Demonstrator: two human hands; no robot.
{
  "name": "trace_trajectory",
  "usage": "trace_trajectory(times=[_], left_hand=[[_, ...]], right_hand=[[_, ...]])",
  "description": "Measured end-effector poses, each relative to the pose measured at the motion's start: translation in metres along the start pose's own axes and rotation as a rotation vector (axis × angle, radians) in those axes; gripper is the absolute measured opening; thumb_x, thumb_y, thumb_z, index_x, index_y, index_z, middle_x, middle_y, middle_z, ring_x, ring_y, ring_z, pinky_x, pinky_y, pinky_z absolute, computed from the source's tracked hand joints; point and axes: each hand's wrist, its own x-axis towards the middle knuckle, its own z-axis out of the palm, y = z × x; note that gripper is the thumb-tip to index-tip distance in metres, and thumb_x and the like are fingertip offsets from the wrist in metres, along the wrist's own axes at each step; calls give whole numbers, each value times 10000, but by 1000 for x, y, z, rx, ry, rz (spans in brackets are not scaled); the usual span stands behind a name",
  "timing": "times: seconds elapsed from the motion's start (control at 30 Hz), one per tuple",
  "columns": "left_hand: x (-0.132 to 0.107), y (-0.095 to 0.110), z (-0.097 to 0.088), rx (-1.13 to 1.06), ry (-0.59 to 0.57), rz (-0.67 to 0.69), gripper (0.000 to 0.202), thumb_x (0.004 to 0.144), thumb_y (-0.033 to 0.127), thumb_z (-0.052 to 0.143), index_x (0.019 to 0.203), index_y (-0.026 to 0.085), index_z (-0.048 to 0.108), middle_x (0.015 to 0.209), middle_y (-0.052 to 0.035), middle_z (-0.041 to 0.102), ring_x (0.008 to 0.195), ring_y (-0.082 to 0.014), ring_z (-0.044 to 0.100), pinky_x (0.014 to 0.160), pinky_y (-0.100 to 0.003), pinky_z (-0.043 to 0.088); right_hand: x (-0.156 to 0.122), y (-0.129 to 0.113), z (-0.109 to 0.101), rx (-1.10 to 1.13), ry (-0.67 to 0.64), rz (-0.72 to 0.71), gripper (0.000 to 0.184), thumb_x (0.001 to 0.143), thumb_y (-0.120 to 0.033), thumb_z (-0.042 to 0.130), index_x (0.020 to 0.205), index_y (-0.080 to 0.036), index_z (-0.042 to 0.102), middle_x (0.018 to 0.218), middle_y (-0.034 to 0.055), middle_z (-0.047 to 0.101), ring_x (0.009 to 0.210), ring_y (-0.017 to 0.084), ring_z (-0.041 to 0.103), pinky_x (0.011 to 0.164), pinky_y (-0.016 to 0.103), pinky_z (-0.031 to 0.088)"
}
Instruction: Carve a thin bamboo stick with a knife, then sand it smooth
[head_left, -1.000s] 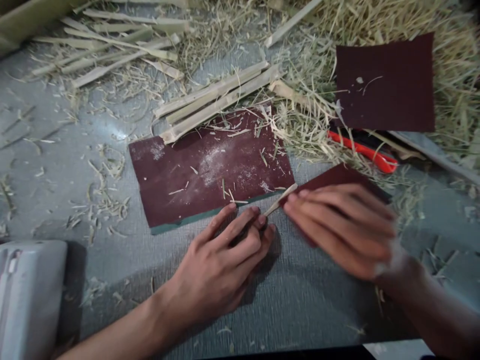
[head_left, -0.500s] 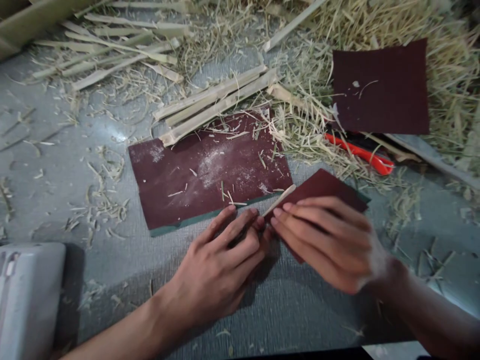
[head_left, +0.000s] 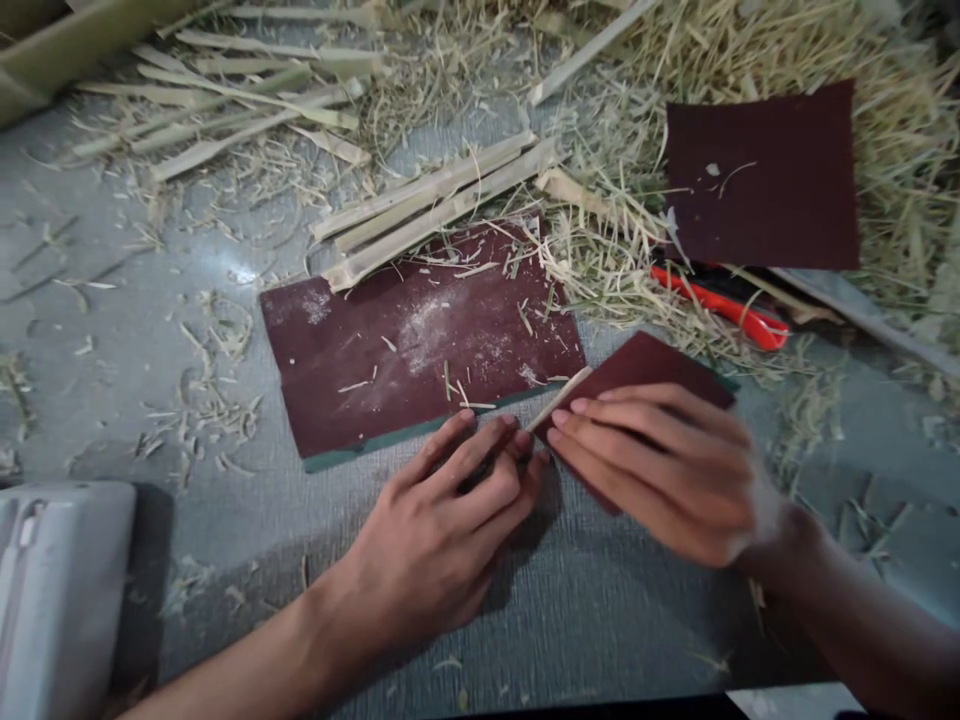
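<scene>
A thin pale bamboo stick (head_left: 561,396) lies between my two hands, slanting up to the right. My left hand (head_left: 450,510) pinches its lower end, and the fingertips hide part of it. My right hand (head_left: 667,470) is closed on a dark red sheet of sandpaper (head_left: 645,365), its fingers pressing the sheet down by the stick. The sheet's left edge meets the stick. Just beyond my left fingertips, a larger dusty sheet of sandpaper (head_left: 352,350) lies flat, with pale powder and shavings on it.
Split bamboo strips (head_left: 450,205) rest across the big sheet's far edge. A heap of shavings (head_left: 750,45) covers the back right, under another sandpaper square (head_left: 761,180). Beside it lies a red-and-black handled tool (head_left: 731,305). At left stands a grey-white device (head_left: 67,590).
My right hand and its sandpaper have shifted slightly up and to the right along the stick. My left hand stays almost in place, still pinching the stick.
</scene>
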Motion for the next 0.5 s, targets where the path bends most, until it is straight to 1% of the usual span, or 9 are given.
trace_trajectory(times=[0.07, 0.2, 0.3, 0.43, 0.5], left_hand=[[-1, 0, 0, -1, -2, 0, 445, 867, 196, 469, 1305, 125, 459, 1274, -42, 564, 1319, -233, 356, 1173, -402, 199], [-1, 1, 0, 10, 7, 3, 431, 873, 195, 451, 1298, 124, 467, 1264, -48, 570, 1314, -236, 364, 1160, -404, 238], [-1, 1, 0, 11, 11, 3, 436, 869, 190, 453, 1301, 124, 466, 1267, -47, 568, 1314, -234, 362, 1158, -395, 244], [0, 0, 0, 8, 3, 4, 448, 859, 200, 475, 1299, 117, 467, 1273, -48, 563, 1316, -243, 358, 1166, -398, 223], [0, 1, 0, 10, -1, -2, 456, 853, 191, 478, 1305, 124, 462, 1274, -45, 562, 1318, -237, 356, 1168, -395, 219]], right_hand=[[1, 1, 0, -31, 9, 41, 187, 809, -64, 602, 990, -89, 644, 969, 82, 701, 902, 212, 639, 754, 379, 554], [2, 2, -2, -17, -19, -2, 191, 810, -51, 593, 995, -65, 637, 952, 86, 703, 880, 212, 645, 745, 371, 555], [0, 2, -1, -38, -5, 40, 203, 805, -62, 606, 1003, -88, 640, 979, 79, 699, 908, 218, 637, 774, 379, 544], [-1, 1, 1, -2, -25, -14, 186, 844, -81, 556, 1011, -92, 637, 998, 71, 694, 934, 205, 628, 790, 367, 540], [0, 1, 0, -52, -7, 46, 198, 815, -74, 596, 1006, -98, 643, 967, 73, 699, 918, 212, 632, 775, 372, 540]])
